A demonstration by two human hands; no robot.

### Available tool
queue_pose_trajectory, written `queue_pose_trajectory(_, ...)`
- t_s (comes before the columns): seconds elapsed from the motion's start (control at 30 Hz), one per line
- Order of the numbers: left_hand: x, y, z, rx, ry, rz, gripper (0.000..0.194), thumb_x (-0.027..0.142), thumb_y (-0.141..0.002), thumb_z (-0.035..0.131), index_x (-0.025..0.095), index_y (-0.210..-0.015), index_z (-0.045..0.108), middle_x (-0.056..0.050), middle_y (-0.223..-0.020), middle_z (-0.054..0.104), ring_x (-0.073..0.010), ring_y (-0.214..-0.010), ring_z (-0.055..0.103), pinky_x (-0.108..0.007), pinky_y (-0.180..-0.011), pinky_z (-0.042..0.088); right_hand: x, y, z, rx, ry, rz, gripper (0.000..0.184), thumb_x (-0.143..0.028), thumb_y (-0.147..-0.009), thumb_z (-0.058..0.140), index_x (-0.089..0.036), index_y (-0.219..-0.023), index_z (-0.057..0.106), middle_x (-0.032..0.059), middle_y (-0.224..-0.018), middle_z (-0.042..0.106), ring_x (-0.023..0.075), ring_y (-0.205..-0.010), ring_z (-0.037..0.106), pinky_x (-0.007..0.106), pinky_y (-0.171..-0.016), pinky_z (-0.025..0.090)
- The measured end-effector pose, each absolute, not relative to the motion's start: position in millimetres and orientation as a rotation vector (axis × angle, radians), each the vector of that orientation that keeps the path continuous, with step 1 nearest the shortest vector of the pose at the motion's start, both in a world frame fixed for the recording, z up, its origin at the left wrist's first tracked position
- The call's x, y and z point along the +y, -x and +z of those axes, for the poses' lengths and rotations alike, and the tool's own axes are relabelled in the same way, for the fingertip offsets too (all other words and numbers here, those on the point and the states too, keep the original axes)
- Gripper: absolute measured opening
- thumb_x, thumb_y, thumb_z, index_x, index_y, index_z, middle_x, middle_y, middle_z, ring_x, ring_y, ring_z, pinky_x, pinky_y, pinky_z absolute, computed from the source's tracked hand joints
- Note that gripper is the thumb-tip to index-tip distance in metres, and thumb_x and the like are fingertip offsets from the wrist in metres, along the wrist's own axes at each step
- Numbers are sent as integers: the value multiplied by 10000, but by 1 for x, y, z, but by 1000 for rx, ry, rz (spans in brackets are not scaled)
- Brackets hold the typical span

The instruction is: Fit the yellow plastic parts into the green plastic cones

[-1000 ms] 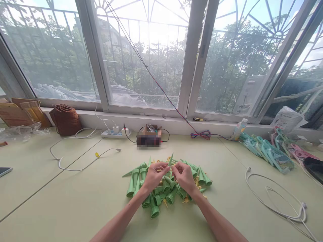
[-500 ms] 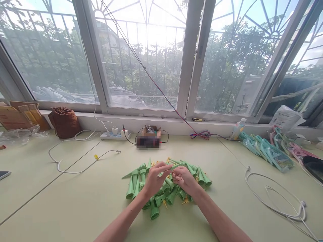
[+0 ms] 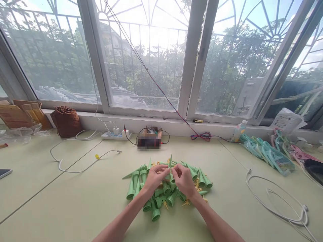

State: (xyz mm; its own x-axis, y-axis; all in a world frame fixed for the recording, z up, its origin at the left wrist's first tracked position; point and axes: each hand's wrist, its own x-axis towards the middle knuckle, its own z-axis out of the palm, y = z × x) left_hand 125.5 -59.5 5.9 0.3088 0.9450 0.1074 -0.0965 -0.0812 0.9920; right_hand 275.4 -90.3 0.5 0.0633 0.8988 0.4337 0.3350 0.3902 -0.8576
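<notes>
Strong daylight enters through the windows (image 3: 143,79), burnt white at upper centre (glare noted); worktop (image 3: 75,208) softly lit, shadows faint.

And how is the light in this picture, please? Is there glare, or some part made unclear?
Head view: bright sky glares through the middle window; head view: pixelation hides a dark object near the power strip; head view: the green cone at the left hand shows no strong blur.

Bright daylight fills grey-framed windows (image 3: 156,60) – barred outside, trees (image 3: 224,67) beyond – above a pale yellow-green tabletop (image 3: 75,201).
</notes>
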Motion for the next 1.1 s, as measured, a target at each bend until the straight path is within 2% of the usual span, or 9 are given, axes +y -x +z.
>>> queue_pose_trajectory(0.1,-59,-125,6,837,-1254,1056,384,453,-668,794,139,-876,717,-32,-711,655,-183,-698,631,-328,-615,602,-92,-275,2,-1612,1164,451,245,-298,-894,509,-198,-671,491,-22,-582,508,122,-504,416,258,-520,323)
queue_pose_trajectory(0.27,-59,-125,6,809,-1299,1083,381,448,-687,784,133,-892,717,-36,-720,666,-171,-673,629,-321,-609,597,-92,-275,0,-1532,1162,552,249,-319,-887,529,-195,-672,504,-22,-566,509,121,-494,429,251,-496,323)
queue_pose_trajectory(0.4,-58,-125,7,808,-1453,1153,300,400,-742,751,140,-891,739,-30,-694,665,-149,-649,617,-260,-602,562,-88,-275,-1,-1359,1130,818,279,-381,-854,577,-186,-661,524,-5,-556,546,115,-462,436,243,-456,321)
queue_pose_trajectory(0.5,-57,-126,6,769,-1585,1218,226,345,-777,725,162,-906,756,-42,-780,686,-155,-720,629,-245,-646,551,-85,-275,0,-1140,1071,1097,285,-403,-786,638,-183,-639,530,-14,-516,533,98,-416,400,228,-411,269)
queue_pose_trajectory(0.67,-54,-127,3,730,-1693,1283,197,317,-794,704,170,-907,768,-53,-843,673,-172,-796,626,-230,-637,547,-85,-275,5,-828,919,1493,221,-312,-668,692,-176,-601,532,-29,-517,509,72,-429,339,206,-421,231)
queue_pose_trajectory(0.9,-54,-124,10,738,-1677,1053,348,415,-863,609,183,-1101,714,-90,-1018,715,-201,-780,681,-304,-626,600,-87,-279,11,-785,895,1508,235,-308,-693,667,-189,-542,532,-41,-493,461,76,-426,264,228,-428,229)
queue_pose_trajectory(1.0,-55,-124,12,786,-1704,1015,370,427,-862,612,175,-1117,705,-98,-1000,729,-182,-682,688,-298,-610,590,-85,-281,11,-769,884,1489,230,-300,-669,691,-184,-538,542,-37,-501,473,74,-433,271,227,-432,233)
queue_pose_trajectory(1.1,-55,-123,11,784,-1712,1017,359,435,-854,621,176,-1081,721,-99,-1001,732,-199,-730,692,-289,-603,588,-84,-281,7,-778,891,1465,238,-307,-659,711,-175,-544,550,-40,-486,476,69,-422,288,223,-428,225)
